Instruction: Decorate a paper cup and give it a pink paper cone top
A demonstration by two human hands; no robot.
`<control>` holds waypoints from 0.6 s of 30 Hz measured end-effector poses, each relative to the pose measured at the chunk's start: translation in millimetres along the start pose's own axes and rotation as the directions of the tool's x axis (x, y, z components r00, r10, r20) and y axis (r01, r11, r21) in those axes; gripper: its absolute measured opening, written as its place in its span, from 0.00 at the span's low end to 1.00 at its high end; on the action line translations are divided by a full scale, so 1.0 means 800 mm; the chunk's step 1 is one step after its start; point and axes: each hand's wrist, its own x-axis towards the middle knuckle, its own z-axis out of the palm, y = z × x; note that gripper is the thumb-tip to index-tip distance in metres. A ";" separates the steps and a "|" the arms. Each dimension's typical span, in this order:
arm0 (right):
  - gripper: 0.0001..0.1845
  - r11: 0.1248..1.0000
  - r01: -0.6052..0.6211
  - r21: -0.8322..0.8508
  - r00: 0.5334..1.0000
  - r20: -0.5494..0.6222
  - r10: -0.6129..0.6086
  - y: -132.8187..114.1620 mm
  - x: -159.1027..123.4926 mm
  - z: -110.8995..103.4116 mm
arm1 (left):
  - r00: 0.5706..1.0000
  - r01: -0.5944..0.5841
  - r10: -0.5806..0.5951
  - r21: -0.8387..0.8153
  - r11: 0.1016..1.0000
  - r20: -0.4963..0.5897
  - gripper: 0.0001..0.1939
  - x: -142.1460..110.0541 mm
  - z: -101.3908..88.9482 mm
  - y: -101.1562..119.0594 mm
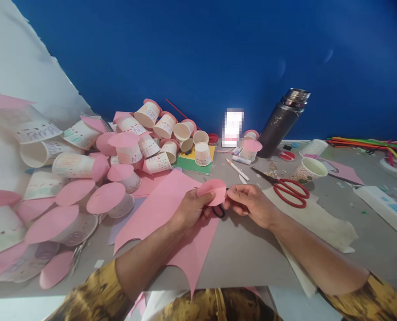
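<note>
My left hand (193,206) is closed on a pink paper circle (214,191), its thumb pressed flat on top. At the circle's right edge my right hand (248,203) makes a pinch; what lies between those fingertips is too small to tell. A black-handled pair of scissors (219,212) shows just below the circle, mostly hidden by it and my left hand. Under my left forearm lies a large sheet of pink paper (165,200) with curved cut-outs along its edge. Red-handled scissors (292,192) rest to the right of my right hand, slightly open.
Decorated paper cups with pink paper brims (129,149) are heaped along the left side. A dark flask (281,122) leans by the blue wall, near markers (237,169) and a lit, blurred screen (233,127). A patterned cup (308,170) and power strip (385,207) are at right.
</note>
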 end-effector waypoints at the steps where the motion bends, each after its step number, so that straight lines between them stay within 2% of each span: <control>1: 0.21 0.999 0.011 -0.038 1.000 0.006 -0.011 -0.001 -0.001 0.002 | 1.000 -0.005 0.005 -0.026 1.000 -0.013 0.12 0.001 0.000 -0.001; 4: 0.17 0.983 0.054 -0.175 0.999 0.007 -0.054 -0.002 -0.004 0.012 | 0.999 -0.032 0.031 -0.072 0.997 -0.010 0.11 0.002 0.003 -0.005; 7: 0.14 0.947 0.075 -0.312 0.994 -0.055 -0.097 -0.003 -0.004 0.018 | 0.997 -0.054 0.057 -0.066 0.996 0.049 0.12 0.001 0.007 -0.007; 9: 0.14 0.921 0.058 -0.385 0.989 -0.103 -0.106 -0.004 -0.004 0.018 | 0.993 -0.056 0.058 -0.023 0.998 0.106 0.12 -0.001 0.008 -0.003; 11: 0.14 0.882 0.033 -0.470 0.985 -0.135 -0.108 -0.006 -0.005 0.015 | 0.992 -0.104 0.095 0.097 0.990 0.088 0.11 -0.003 0.006 0.004; 13: 0.14 0.801 0.017 -0.598 0.978 -0.155 -0.136 -0.007 -0.007 0.013 | 0.978 -0.201 0.207 0.287 0.937 0.010 0.12 -0.005 0.003 0.012; 15: 0.14 0.674 0.020 -0.738 0.968 -0.156 -0.199 -0.007 -0.009 0.012 | 0.949 -0.271 0.316 0.456 0.848 -0.024 0.16 -0.006 0.001 0.015; 18: 0.12 0.487 0.067 -0.871 0.947 -0.099 -0.307 -0.004 -0.013 0.013 | 0.934 -0.314 0.356 0.546 0.777 0.030 0.17 -0.006 0.000 0.013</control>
